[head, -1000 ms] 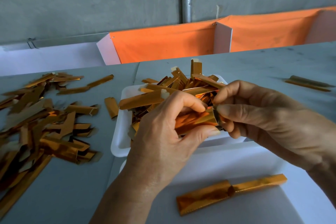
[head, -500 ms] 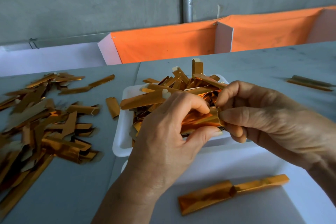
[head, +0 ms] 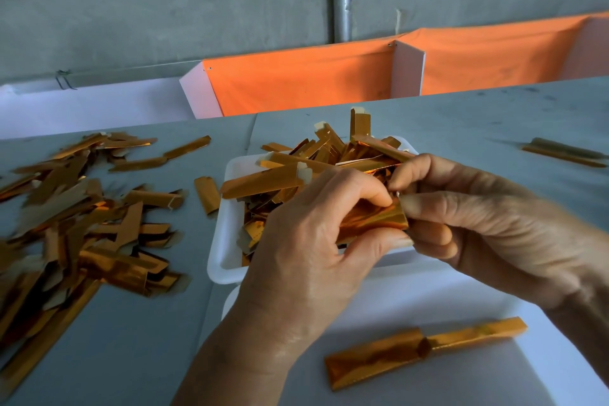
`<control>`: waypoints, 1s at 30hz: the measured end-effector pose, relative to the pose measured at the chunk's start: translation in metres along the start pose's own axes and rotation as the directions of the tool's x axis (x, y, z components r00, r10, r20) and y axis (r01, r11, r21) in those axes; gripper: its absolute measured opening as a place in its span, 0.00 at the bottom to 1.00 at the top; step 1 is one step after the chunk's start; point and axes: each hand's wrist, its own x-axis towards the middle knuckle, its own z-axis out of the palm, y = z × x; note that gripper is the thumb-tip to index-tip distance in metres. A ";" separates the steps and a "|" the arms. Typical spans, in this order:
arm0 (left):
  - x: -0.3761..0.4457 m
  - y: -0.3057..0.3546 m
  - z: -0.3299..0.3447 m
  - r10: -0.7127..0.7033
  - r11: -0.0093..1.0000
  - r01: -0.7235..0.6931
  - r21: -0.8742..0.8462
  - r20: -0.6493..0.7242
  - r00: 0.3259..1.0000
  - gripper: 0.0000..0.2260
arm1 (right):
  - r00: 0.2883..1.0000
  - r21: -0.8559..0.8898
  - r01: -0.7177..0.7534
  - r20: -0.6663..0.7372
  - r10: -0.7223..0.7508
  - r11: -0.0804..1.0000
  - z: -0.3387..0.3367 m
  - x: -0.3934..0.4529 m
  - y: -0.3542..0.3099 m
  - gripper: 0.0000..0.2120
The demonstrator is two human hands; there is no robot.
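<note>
Gold foil piece (head: 372,221) sits between both grips — left hand (head: 306,241) pinching it, right hand (head: 487,224) pinching its end.

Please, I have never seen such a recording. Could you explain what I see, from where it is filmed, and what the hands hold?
There is no machine: a person works with two bare hands. The camera sits on the person's head and looks down. The left hand and the right hand together pinch one shiny gold piece near a white tray heaped with similar pieces. More gold strips lie loose on the grey table at the left. One long gold piece lies on a white board nearest the person.
</note>
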 end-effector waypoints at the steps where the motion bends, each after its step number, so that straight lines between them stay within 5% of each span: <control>1: -0.001 0.000 0.000 -0.046 0.994 0.046 -0.095 0.007 0.999 0.12 | 1.000 0.027 -0.006 0.028 0.006 1.000 -0.002 0.000 0.000 0.12; 11: -0.003 -0.007 0.002 -0.159 0.882 0.183 -0.435 0.091 0.983 0.12 | 0.998 0.008 0.015 0.067 -0.016 1.000 -0.006 -0.002 -0.001 0.13; 22: -0.005 -0.009 0.002 -0.202 0.885 0.219 -0.411 0.085 0.976 0.10 | 0.997 -0.285 0.080 0.037 -0.073 0.955 -0.009 -0.006 -0.011 0.13; 30: -0.005 -0.008 0.005 -0.205 0.927 0.204 -0.315 0.033 0.978 0.13 | 0.998 -0.217 0.038 -0.034 -0.046 0.975 -0.009 -0.010 -0.013 0.15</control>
